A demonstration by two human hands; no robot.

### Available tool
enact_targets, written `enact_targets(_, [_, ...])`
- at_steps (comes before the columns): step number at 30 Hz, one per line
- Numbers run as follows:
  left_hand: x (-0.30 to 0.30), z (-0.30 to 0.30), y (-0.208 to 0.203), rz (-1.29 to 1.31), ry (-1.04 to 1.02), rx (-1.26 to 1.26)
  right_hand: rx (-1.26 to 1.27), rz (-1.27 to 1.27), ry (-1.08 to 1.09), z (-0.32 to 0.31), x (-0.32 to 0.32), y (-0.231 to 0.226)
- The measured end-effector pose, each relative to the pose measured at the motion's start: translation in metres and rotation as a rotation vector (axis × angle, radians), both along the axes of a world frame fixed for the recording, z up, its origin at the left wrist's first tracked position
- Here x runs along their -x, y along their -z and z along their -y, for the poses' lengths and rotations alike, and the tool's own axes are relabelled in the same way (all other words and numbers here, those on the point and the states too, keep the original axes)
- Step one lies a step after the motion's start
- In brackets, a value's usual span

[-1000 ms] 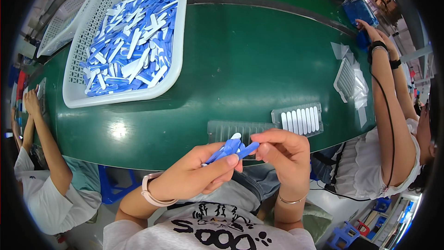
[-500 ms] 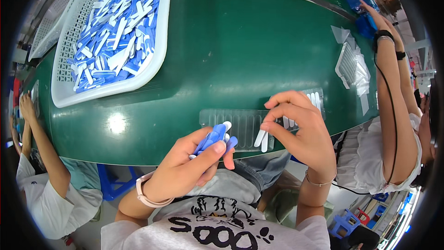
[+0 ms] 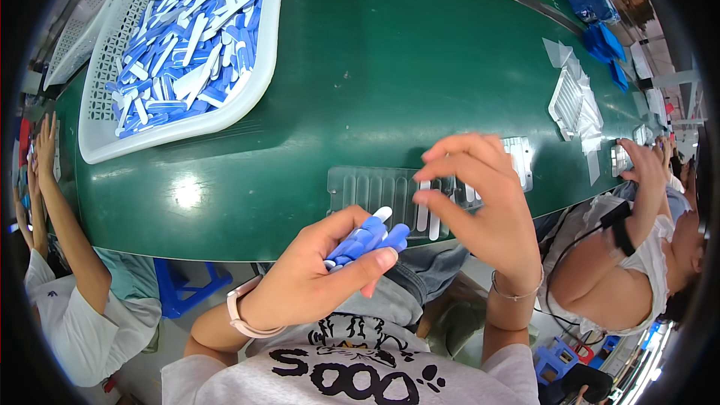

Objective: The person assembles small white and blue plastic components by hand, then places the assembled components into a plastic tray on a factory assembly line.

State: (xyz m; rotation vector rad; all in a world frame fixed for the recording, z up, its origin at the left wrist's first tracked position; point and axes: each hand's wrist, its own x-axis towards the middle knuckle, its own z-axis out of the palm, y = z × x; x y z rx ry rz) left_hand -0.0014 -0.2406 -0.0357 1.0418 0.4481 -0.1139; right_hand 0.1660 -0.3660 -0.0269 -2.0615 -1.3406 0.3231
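Observation:
My left hand (image 3: pixel 330 251) is closed round a bunch of small flat strips (image 3: pixel 367 240), blue and white with rounded ends, which look like nail files. To its right, my right hand (image 3: pixel 480 191) hovers over a clear plastic tray (image 3: pixel 360 191) with long parallel slots. Thumb and index finger are apart, on either side of the upper end of a white strip (image 3: pixel 423 216) lying in a slot. A second white strip (image 3: pixel 434 226) lies beside it. Further right, partly behind my right hand, another slotted tray (image 3: pixel 519 157) holds white strips.
A white perforated basket (image 3: pixel 180 142) heaped with blue and white strips stands at the left. Clear trays in plastic film (image 3: pixel 571 109) lie at the right of the green table (image 3: pixel 360 67). Co-workers' hands are at the far left (image 3: pixel 46 146) and right (image 3: pixel 641 161).
My right finger and thumb have parted, and the two white strips, slanted before, now lie straight along the slots. My left hand has shifted slightly right. The right co-worker's arms have drawn back.

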Motion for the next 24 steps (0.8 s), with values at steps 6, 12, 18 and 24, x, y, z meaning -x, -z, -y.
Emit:
enact_targets(6, [0.001,-0.007,-0.002,-0.037,0.121,0.072,-0.168,-0.528,-0.248,0.005,0.007,-0.006])
enact_targets(12, [0.003,-0.009,0.003,-0.075,0.168,0.285,-0.321,-0.512,-0.342,0.009,-0.005,-0.001])
enact_targets(18, [0.005,-0.007,0.006,-0.039,0.143,0.308,-0.261,-0.523,-0.297,-0.003,0.002,0.005])
enact_targets(24, [0.004,-0.011,0.004,-0.146,0.024,0.363,-0.281,-0.484,-0.174,0.001,-0.015,-0.002])
